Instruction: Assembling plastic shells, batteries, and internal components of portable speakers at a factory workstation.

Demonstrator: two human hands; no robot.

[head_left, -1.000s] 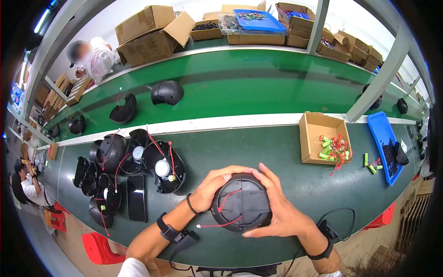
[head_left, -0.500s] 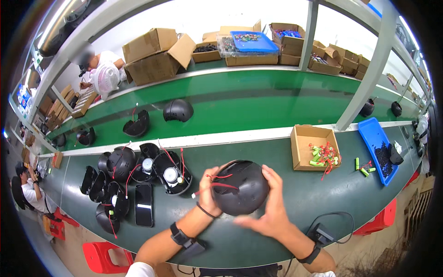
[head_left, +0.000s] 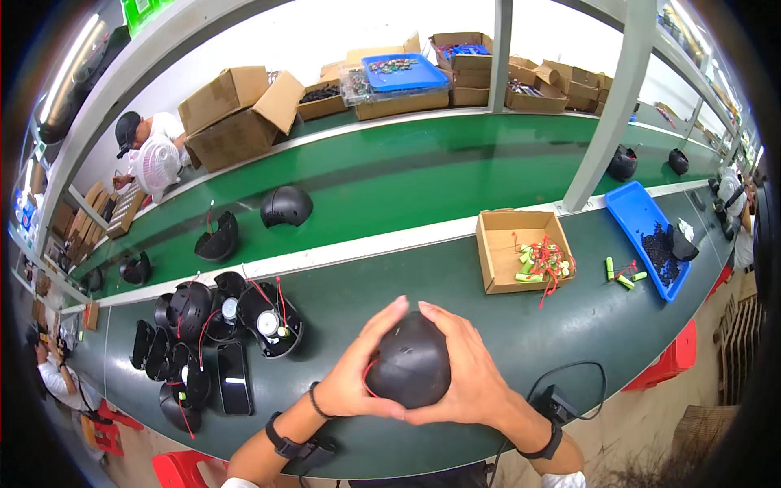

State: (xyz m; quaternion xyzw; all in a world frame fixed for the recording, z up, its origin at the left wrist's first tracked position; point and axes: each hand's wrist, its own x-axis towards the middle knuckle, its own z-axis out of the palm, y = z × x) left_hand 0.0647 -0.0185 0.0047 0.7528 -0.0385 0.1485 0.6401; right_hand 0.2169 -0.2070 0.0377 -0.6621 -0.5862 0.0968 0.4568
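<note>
Between my two hands is a round black plastic shell (head_left: pixel 413 358), raised over the near part of the dark green table. My left hand (head_left: pixel 358 376) wraps its left side and my right hand (head_left: pixel 472 376) its right side. Both sets of fingertips meet near the top, and the thumbs come together below. A red wire (head_left: pixel 371 379) curves out beside my left palm. The shell's underside and inside are hidden. To the left lies a cluster of black shell parts (head_left: pixel 191 309) with red wires, one open shell (head_left: pixel 281 325) showing a round silver part.
A black phone (head_left: pixel 234 379) lies beside the cluster. A cardboard box (head_left: pixel 496 244) holds green cells with red wires; loose green cells (head_left: pixel 625 282) lie near a blue tray (head_left: pixel 622 203) of small black parts. A black adapter (head_left: pixel 561 404) with its cable sits right. Beyond runs a green conveyor (head_left: pixel 366 175).
The shell has been turned, so its long red wires no longer stick out across its face. My right hand has closed in against it. The whole view has shifted slightly.
</note>
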